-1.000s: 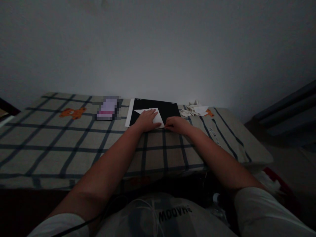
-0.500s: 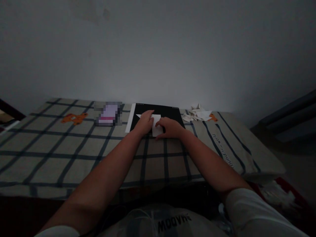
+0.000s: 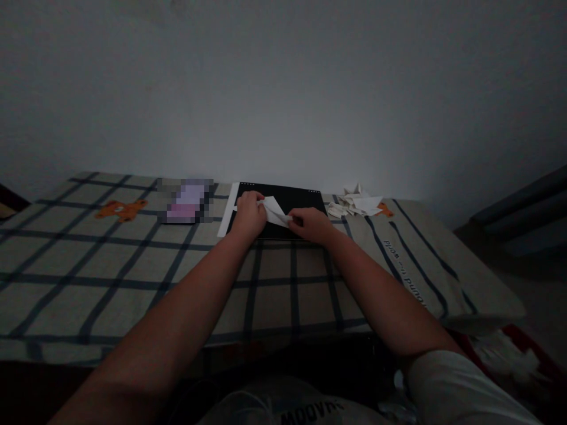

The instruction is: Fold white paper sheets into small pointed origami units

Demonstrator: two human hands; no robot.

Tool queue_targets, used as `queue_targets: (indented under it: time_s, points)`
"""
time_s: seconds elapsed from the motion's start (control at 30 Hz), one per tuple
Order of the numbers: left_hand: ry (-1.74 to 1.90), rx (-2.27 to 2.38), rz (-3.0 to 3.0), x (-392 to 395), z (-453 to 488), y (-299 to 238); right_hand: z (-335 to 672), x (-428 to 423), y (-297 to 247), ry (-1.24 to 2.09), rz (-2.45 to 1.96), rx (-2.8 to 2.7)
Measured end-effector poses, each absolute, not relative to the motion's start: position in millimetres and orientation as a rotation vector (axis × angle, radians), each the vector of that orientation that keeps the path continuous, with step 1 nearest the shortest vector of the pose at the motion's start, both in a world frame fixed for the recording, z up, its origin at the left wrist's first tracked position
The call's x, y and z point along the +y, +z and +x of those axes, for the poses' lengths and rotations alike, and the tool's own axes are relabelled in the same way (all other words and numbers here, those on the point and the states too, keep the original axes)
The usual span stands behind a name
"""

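Observation:
A white sheet of paper [image 3: 275, 210], partly folded, is lifted a little over a black mat [image 3: 296, 200] that lies on the checked bed cover [image 3: 133, 265]. My left hand [image 3: 248, 216] is closed on the paper's left part, fingers pinching its upper edge. My right hand [image 3: 311, 225] is closed on the paper's lower right corner. Both forearms reach forward from the bottom of the view.
A heap of several folded white paper pieces [image 3: 357, 203] lies right of the mat by the wall. A blurred pink and white object [image 3: 186, 202] sits left of the mat. An orange bear print [image 3: 119, 209] marks the cover. The bed's right edge drops to a dark floor.
The paper lay flat under my open left hand; both hands have since closed on it and raised it off the mat, with a fold now showing. The view has shifted slightly.

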State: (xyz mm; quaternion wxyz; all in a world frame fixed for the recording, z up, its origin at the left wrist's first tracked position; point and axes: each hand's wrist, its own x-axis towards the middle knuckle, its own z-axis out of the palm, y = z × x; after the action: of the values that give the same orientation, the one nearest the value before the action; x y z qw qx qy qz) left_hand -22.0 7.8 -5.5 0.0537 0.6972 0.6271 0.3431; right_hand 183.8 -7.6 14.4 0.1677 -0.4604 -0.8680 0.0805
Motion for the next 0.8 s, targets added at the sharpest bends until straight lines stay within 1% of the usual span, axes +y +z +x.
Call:
queue_targets:
  time_s: [0.17,0.37,0.5,0.63,0.8]
  points:
    - [0.825,1.952,2.242,3,-18,-5,189,1,13,0.333,-1.42,-2.33]
    - [0.621,1.63,2.619,-1,-18,-11,193,7,10,0.572,-1.245,-2.305]
    - [0.557,1.431,2.703,-2,-17,-10,196,16,3,0.74,-1.143,-2.108]
    - [0.534,1.234,2.757,-4,-14,-6,203,30,-8,0.592,-1.188,-1.979]
    - [0.56,1.153,2.774,-7,-12,-4,205,38,-16,0.374,-0.986,-2.169]
